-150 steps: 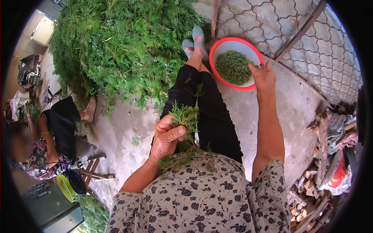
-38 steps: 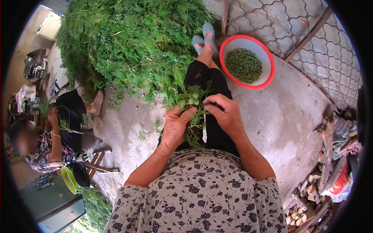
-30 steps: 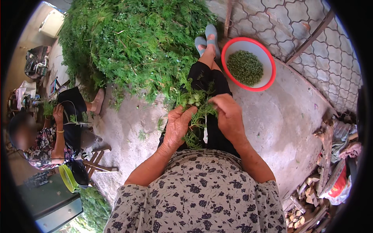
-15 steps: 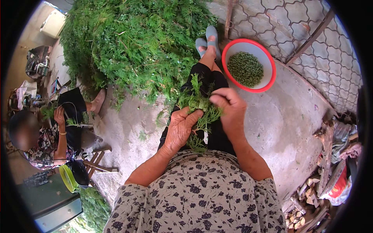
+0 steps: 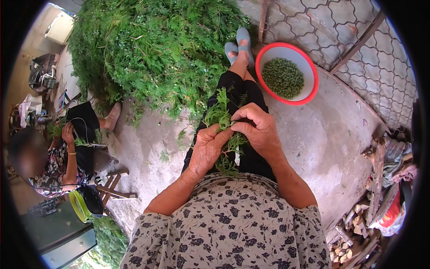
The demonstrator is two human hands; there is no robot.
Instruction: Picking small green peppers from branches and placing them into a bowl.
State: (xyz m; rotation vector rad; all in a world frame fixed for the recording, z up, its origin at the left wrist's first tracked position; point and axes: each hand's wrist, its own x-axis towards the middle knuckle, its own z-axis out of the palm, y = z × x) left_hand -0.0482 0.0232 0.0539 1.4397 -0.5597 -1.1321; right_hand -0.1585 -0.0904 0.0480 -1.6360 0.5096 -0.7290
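Over my lap, my left hand (image 5: 207, 145) is closed around a leafy green conifer sprig (image 5: 218, 113), its feathery fronds sticking out above and below the fingers. My right hand (image 5: 256, 130) pinches at the same sprig with thumb and forefinger, right beside the left thumb. What lies between the right fingertips is too small and covered to make out. To the right of my feet stands a white basin (image 5: 310, 74) with a red rim, partly filled with small round green cones (image 5: 283, 78).
A large heap of cut conifer branches (image 5: 152, 54) spreads ahead and left. Another person (image 5: 67, 157) sits at the left, handling a sprig. A wire mesh panel (image 5: 345, 36) stands at the far right. Firewood (image 5: 351, 237) and bags (image 5: 392, 215) lie at the lower right.
My right hand has moved left and down from above the sprig and now meets the left hand, its thumb and forefinger pinching there. The left hand has hardly moved.
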